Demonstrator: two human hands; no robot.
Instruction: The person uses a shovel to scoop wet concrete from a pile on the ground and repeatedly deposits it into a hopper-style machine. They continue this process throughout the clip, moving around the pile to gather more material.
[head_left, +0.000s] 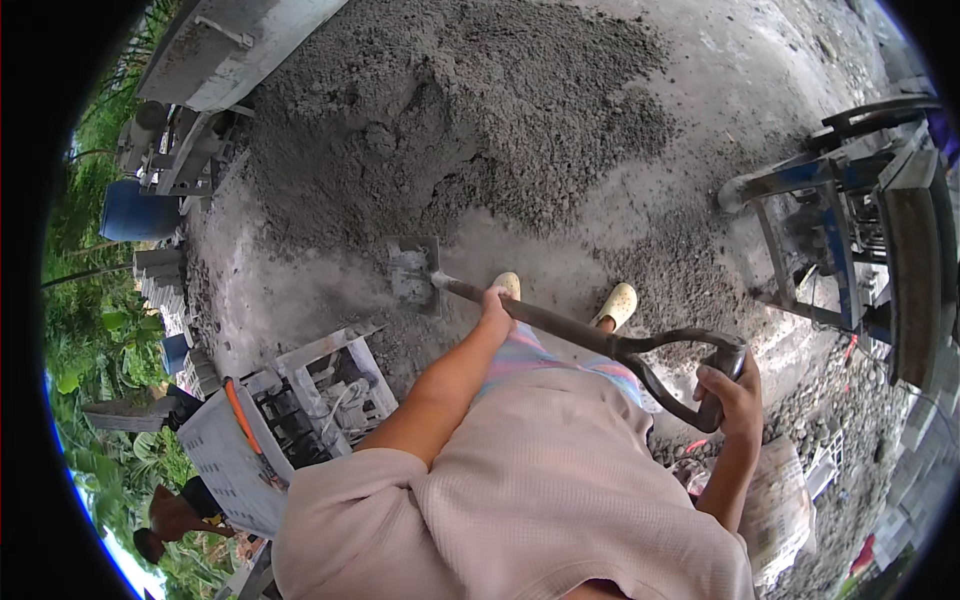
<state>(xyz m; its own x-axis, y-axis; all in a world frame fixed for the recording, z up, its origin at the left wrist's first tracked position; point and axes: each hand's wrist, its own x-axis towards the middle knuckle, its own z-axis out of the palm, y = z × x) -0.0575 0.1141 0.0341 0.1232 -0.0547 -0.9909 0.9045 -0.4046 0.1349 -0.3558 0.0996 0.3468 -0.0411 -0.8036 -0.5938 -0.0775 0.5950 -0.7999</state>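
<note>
Shovel (562, 323) held slantwise, its blade (412, 275) near the grey pile (520, 110)

The shovel is held by both hands across the front of the body. Its long axis is slanted from the blade, at the far left end, to the loop handle (655, 385), at the near right end. The shaft is gripped near the blade by the left hand (496, 308), its fingers closed around it; the handle's crossbar is wrapped by the fingers of the right hand (735, 395). The blade is thus placed to the left of both hands, the left hand being much the nearer. On the blade's far side, the pile is spread over the ground (300, 285). Whether the ground is touched by the blade cannot be told.
</note>
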